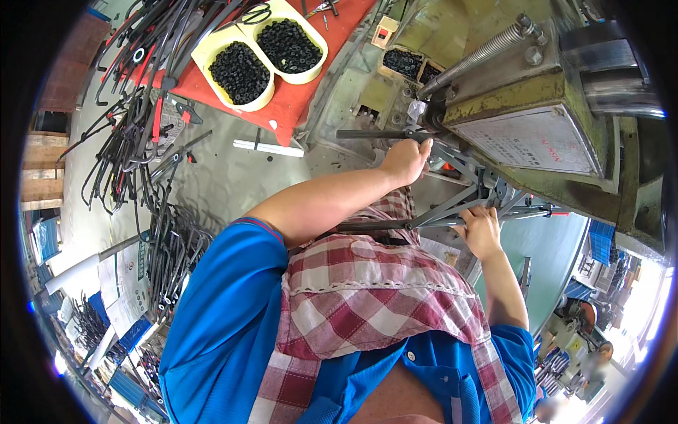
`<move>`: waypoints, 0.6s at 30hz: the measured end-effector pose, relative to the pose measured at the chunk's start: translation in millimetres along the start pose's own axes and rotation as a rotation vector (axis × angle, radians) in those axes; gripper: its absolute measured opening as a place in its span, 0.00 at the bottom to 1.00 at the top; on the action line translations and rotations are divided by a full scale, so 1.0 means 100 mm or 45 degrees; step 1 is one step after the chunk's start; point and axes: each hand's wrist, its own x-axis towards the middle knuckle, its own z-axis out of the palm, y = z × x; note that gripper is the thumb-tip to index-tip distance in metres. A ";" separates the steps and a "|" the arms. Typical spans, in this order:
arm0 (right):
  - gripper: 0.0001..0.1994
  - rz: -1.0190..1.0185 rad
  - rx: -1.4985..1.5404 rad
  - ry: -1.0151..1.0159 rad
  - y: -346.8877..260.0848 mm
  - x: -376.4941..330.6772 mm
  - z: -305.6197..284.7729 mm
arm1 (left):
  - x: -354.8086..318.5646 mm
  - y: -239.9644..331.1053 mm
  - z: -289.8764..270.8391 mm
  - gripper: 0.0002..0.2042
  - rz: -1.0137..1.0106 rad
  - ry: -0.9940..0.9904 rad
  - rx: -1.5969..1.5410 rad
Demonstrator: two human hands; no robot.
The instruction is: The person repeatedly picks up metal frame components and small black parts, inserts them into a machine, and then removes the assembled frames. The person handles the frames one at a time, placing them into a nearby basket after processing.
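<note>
A folding metal frame (446, 203) of dark grey, crossing bars lies between my hands, in front of the press. My left hand (408, 161) is closed round the frame near a joint, just below the press head (436, 112). From there a dark bar (367, 134) sticks out to the left. Closer to my body, my right hand (482, 232) grips the frame's right part, its fingers bent over the bars. A longer bar runs past it across the front of my checked apron (374, 283). The contact point under the press head is partly hidden by my left hand.
The green press body (522, 131) with a coil spring (477, 53) fills the upper right. Two cream tubs (244, 106) of small black rings stand on a red surface (293, 113). A small tray (385, 71) holds more black parts. Bent dark rods (134, 152) crowd the left.
</note>
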 end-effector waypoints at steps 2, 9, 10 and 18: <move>0.18 -0.002 -0.005 -0.005 0.01 0.00 -0.02 | 0.00 -0.01 0.00 0.27 0.012 0.000 0.015; 0.16 -0.038 -0.007 0.082 0.02 0.00 -0.01 | -0.02 -0.04 0.08 0.29 0.002 0.070 0.020; 0.16 -0.048 -0.008 0.119 0.03 -0.01 0.01 | -0.05 -0.01 0.11 0.29 -0.009 0.086 0.003; 0.16 -0.052 -0.035 0.283 0.30 -0.26 -0.04 | -0.81 0.18 0.77 0.20 0.338 -0.404 0.457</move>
